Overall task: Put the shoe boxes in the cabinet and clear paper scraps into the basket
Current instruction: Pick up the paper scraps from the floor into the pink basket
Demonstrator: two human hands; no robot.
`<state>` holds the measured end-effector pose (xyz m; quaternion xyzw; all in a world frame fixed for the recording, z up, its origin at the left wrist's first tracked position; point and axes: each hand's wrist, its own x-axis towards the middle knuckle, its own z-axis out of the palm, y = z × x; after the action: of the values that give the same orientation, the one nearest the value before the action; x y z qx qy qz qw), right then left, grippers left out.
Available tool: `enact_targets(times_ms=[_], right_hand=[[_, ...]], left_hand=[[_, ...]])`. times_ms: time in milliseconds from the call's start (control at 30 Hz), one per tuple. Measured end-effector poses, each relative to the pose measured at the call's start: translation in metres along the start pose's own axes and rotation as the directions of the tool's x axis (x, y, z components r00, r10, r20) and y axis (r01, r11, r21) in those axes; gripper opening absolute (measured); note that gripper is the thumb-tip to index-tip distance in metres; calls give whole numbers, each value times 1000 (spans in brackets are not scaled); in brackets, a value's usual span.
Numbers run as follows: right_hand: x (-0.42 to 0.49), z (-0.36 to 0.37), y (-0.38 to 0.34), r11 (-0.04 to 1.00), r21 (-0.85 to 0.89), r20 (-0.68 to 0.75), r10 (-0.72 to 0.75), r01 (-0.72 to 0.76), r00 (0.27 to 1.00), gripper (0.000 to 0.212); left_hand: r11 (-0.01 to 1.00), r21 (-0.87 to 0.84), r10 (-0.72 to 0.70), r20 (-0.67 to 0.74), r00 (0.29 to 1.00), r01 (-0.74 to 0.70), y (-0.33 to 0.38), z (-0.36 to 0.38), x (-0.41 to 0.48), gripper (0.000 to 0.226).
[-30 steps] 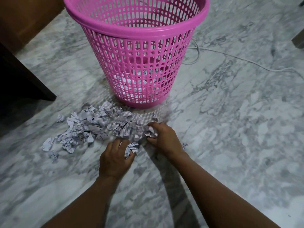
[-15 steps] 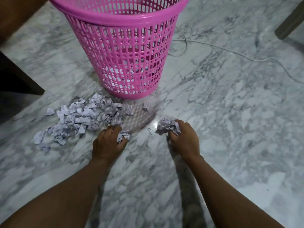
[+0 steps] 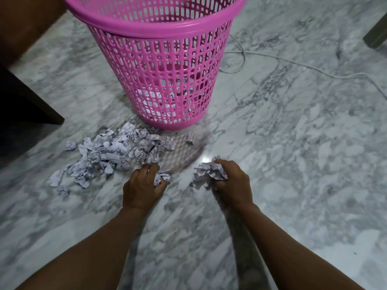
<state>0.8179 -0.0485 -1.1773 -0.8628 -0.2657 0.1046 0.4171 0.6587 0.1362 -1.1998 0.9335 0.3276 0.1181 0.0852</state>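
1. The paper scraps point(image 3: 113, 151) are small crumpled white pieces with dark print, lying in a loose heap on the grey-veined marble floor point(image 3: 293, 164), just left of and in front of the basket's base.
2. The pink basket point(image 3: 159, 59) is a round plastic bin with lattice walls and a thick rim. It stands upright on the floor, and through the lattice more white scraps point(image 3: 167, 95) show at its bottom.
3. One lone scrap point(image 3: 190, 139) lies apart from the heap, close to the basket's foot.
4. The left hand point(image 3: 142, 189) sits at the heap's near edge, fingers curled around a small crumpled piece point(image 3: 162, 177).
5. The right hand point(image 3: 232, 185) is off to the right of the heap, its fingers closed over a larger wad of scraps point(image 3: 209, 171) that bulges out toward the left.
6. Dark wooden furniture point(image 3: 25, 97) bounds the left side, its corner near the heap's far-left pieces.
7. A white cable point(image 3: 293, 63) loops behind the basket and trails off right across the floor.
8. A dark furniture leg point(image 3: 376, 34) stands at the upper right edge.
9. Bare marble spreads between the two hands, and across the right side up to the cable.
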Motion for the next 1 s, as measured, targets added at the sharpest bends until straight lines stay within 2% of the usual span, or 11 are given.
enact_targets(times_ms=[67,167,267,333,400,533,633,700,833,933,1000], right_hand=[[3,5,-8,993,115,28,14,-17,999,43],[5,18,-14,990,118,123,-87,73,989,43],[4,29,-18,982,-44,308,-159,181,938,53],[3,35,-20,948,-166,355,-198,270,914,56],[4,38,-22,953,-163,323,-195,257,926,55],[28,37,-29,990,-41,172,-123,132,977,48],[67,36,-33,997,-45,69,-55,58,996,46],[91,40,-36,994,-98,96,-29,38,995,44],[105,57,-37,983,-170,237,-22,64,971,50],[103,63,-38,970,-214,237,-63,116,969,54],[101,62,-40,975,-189,221,-75,118,972,50]], left_hand=[[1000,-2,-3,0,1000,3,0,0,0,39],[1000,-4,0,-4,1000,0,1,1,0,39],[1000,4,3,-3,1000,-3,0,2,0,42],[1000,11,9,-11,1000,-9,0,1,-1,43],[1000,6,7,-10,1000,-7,0,1,0,42],[998,-40,-43,32,999,44,2,-3,3,43],[997,-68,-26,57,998,29,-1,-5,8,44],[997,-71,-9,65,998,13,-4,-7,10,45],[996,-90,11,70,998,-5,-5,-10,15,47],[995,-93,28,57,998,-23,-4,-13,22,42],[994,-106,14,55,998,-8,-2,-17,26,44]])
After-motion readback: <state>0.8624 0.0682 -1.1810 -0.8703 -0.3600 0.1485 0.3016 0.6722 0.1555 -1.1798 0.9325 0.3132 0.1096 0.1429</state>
